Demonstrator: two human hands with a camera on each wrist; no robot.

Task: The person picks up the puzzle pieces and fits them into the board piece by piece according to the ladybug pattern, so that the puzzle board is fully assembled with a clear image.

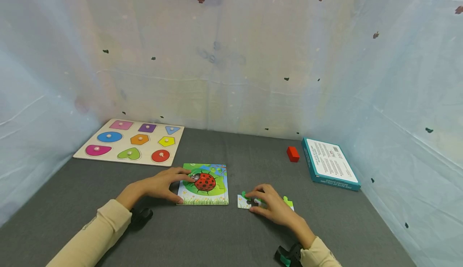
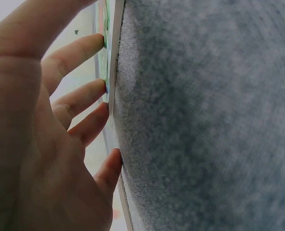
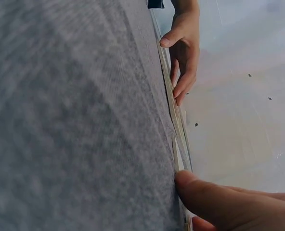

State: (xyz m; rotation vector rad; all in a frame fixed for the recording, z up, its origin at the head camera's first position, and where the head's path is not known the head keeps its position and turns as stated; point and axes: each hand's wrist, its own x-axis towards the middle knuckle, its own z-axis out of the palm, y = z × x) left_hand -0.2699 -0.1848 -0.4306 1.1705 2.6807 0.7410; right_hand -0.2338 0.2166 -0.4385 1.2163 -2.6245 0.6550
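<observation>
In the head view a square ladybug puzzle (image 1: 204, 190) lies flat on the grey table. My left hand (image 1: 164, 185) rests on its left side, fingers spread on the picture and thumb at the near left corner. The left wrist view shows these fingertips (image 2: 103, 85) along the board's edge. To the right, my right hand (image 1: 273, 204) holds a jigsaw piece (image 1: 258, 200) between thumb and fingers, low over the table; the palm hides part of it. A white-and-green jigsaw piece (image 1: 244, 201) lies just left of the fingertips, and another green piece (image 1: 288, 202) shows behind the hand.
A wooden shape board (image 1: 81, 153) with colored knobbed shapes lies at the back left. At the back right are a red block (image 1: 293, 154) and a teal box (image 1: 330, 162) with a white printed face. A pale plastic sheet (image 1: 231, 58) walls the table's back and sides.
</observation>
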